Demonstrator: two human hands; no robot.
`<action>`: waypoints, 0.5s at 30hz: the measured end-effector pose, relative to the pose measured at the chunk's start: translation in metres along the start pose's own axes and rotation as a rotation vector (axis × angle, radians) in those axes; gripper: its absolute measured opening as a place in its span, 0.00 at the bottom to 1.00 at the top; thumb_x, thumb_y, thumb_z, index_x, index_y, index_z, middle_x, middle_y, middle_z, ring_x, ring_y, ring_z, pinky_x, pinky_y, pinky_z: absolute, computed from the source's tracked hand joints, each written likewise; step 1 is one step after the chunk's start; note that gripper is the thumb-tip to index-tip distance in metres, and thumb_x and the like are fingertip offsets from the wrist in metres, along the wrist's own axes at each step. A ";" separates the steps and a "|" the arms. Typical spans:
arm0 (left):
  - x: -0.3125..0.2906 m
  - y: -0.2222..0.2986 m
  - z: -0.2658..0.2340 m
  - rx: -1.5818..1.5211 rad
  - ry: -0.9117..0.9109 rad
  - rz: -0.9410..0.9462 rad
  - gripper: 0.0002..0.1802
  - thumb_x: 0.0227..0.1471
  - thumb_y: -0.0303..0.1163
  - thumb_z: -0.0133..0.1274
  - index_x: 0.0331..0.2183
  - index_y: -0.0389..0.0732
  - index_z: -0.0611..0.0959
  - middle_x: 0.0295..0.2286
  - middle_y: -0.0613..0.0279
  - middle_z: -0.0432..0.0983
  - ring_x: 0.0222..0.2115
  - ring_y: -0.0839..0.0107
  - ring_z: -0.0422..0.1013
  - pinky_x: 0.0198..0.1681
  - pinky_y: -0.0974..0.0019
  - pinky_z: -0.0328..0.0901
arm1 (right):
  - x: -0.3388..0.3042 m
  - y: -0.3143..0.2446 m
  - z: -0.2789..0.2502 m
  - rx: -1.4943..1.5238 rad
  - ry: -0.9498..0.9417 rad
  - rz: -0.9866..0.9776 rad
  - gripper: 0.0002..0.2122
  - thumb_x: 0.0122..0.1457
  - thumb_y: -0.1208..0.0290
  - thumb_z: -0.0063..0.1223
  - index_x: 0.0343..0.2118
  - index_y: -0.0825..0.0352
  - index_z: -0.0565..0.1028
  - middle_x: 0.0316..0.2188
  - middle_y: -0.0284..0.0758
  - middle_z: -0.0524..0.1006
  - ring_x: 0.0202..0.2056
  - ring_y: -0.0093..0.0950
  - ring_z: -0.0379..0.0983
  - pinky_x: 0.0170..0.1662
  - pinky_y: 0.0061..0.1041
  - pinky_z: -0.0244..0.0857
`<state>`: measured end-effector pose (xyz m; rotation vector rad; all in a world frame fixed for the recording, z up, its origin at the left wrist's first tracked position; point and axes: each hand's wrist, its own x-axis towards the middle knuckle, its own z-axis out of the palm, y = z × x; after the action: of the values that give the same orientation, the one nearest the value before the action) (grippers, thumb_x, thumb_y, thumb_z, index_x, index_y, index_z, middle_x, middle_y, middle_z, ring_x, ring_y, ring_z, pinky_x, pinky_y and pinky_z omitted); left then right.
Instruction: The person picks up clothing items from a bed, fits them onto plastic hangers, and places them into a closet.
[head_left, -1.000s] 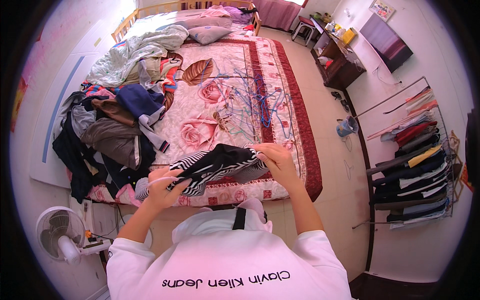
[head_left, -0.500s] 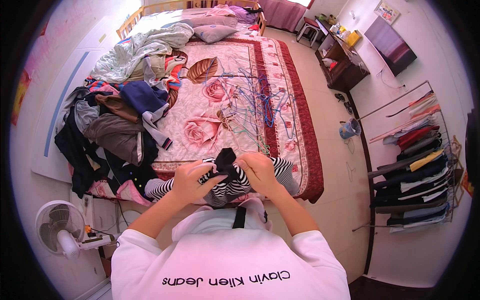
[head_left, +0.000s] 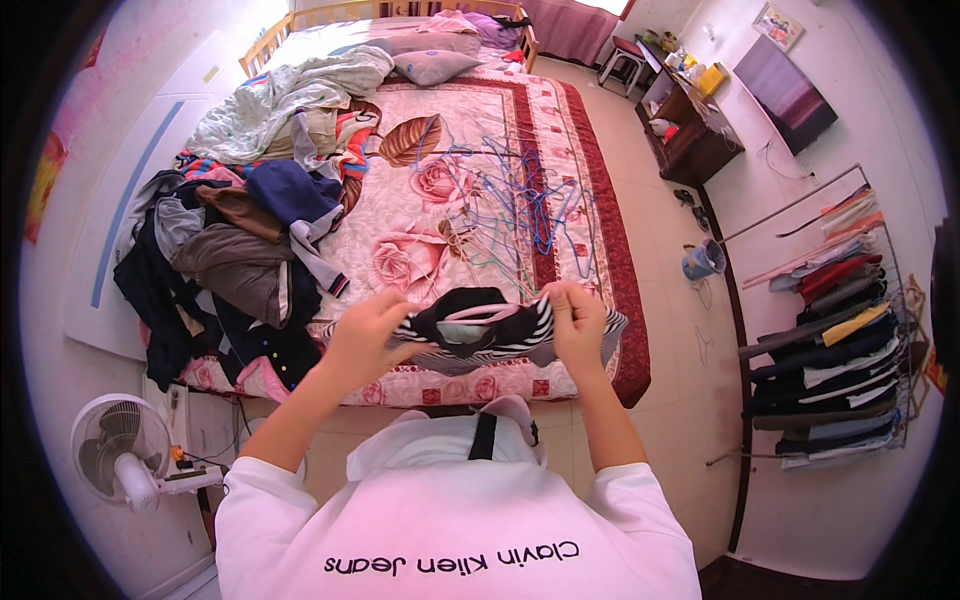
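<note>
Hands hold striped garment over rose-patterned bed.

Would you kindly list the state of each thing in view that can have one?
Striped garment: held up by both hands, bunched, above the bed's near edge.
Left hand: gripping the garment's left end.
Right hand: gripping its right end.
Hangers: loose, tangled on the bedspread.
Clothes pile: heaped, unfolded, on the bed's left side.
Rack: hung full of clothes.
Fan: standing on the floor; running or not, cannot tell.
Screen: dark.
</note>
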<state>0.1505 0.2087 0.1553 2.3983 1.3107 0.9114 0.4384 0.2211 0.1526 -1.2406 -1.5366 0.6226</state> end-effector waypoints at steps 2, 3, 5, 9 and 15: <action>-0.007 -0.001 0.008 -0.007 -0.111 -0.072 0.21 0.32 0.35 0.66 0.33 0.42 0.79 0.24 0.54 0.74 0.28 0.56 0.72 0.29 0.62 0.64 | 0.001 -0.006 0.002 -0.022 0.010 -0.072 0.11 0.61 0.69 0.46 0.28 0.71 0.75 0.15 0.32 0.67 0.19 0.19 0.60 0.24 0.20 0.54; -0.008 -0.002 0.007 0.009 -0.076 -0.103 0.19 0.33 0.32 0.64 0.33 0.41 0.79 0.22 0.52 0.73 0.25 0.54 0.72 0.27 0.63 0.63 | 0.001 -0.007 0.002 -0.044 0.019 -0.140 0.10 0.61 0.69 0.46 0.28 0.70 0.75 0.15 0.33 0.68 0.18 0.21 0.62 0.24 0.21 0.55; -0.009 -0.008 0.002 0.024 -0.041 -0.135 0.18 0.34 0.29 0.63 0.32 0.40 0.79 0.20 0.51 0.73 0.23 0.53 0.72 0.25 0.63 0.63 | 0.008 -0.006 -0.012 -0.034 0.015 -0.121 0.10 0.61 0.69 0.46 0.30 0.69 0.76 0.19 0.35 0.73 0.21 0.27 0.68 0.26 0.24 0.60; -0.002 -0.020 -0.013 -0.029 0.123 -0.087 0.15 0.33 0.21 0.59 0.31 0.37 0.78 0.19 0.52 0.73 0.21 0.57 0.72 0.24 0.65 0.63 | 0.014 0.029 -0.062 -0.275 0.163 -0.171 0.08 0.59 0.71 0.47 0.36 0.69 0.75 0.31 0.37 0.76 0.34 0.28 0.72 0.39 0.26 0.63; -0.003 -0.043 -0.007 -0.167 0.208 -0.192 0.14 0.34 0.25 0.61 0.30 0.38 0.79 0.16 0.52 0.71 0.18 0.55 0.70 0.21 0.65 0.61 | -0.019 0.033 -0.049 -0.290 0.047 0.030 0.34 0.49 0.84 0.48 0.61 0.67 0.51 0.60 0.40 0.54 0.58 0.32 0.56 0.59 0.31 0.51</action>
<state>0.1161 0.2303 0.1383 2.0568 1.4445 1.1872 0.4958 0.2054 0.1343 -1.4875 -1.6113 0.3953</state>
